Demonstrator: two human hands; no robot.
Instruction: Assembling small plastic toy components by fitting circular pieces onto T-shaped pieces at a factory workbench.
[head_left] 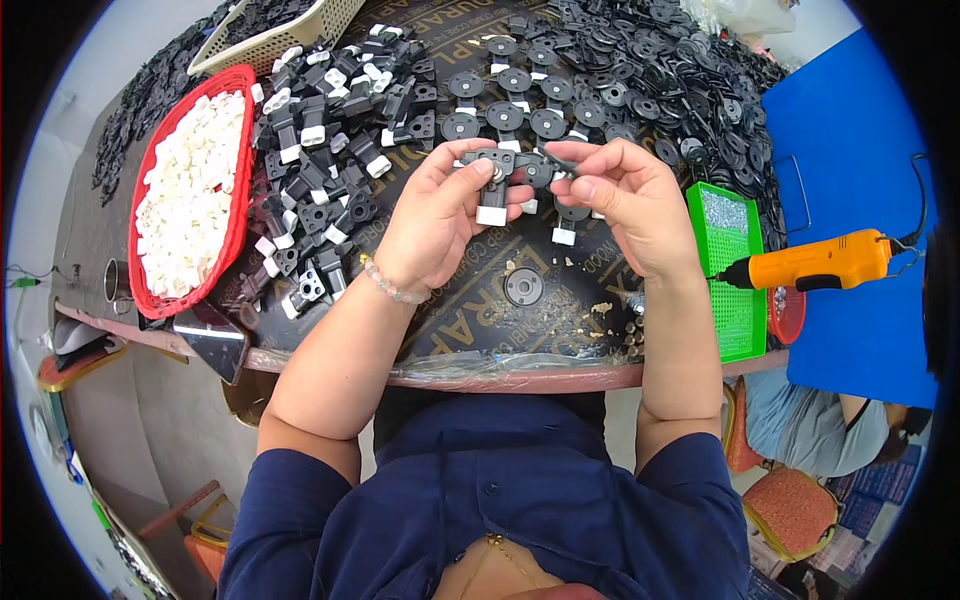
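Note:
My left hand [447, 195] is closed round a black plastic part [495, 185] with a white block at its lower end. Beside it, my right hand [632, 200] pinches a thin black piece [559, 164], seen nearly edge-on and apparently a disc. Just beyond both hands stand several black discs [505, 116] in rows on parts with white ends. One loose black disc [523, 287] lies flat on the dark tabletop, nearer to me.
White pieces fill a red basket [246, 170] at the left, beside heaped black-and-white parts [335, 180]. Loose discs [680, 80] are piled at the far right. An orange electric screwdriver [820, 262] extends over a green tray [745, 345] holding screws. A beige basket [222, 55] stands far left.

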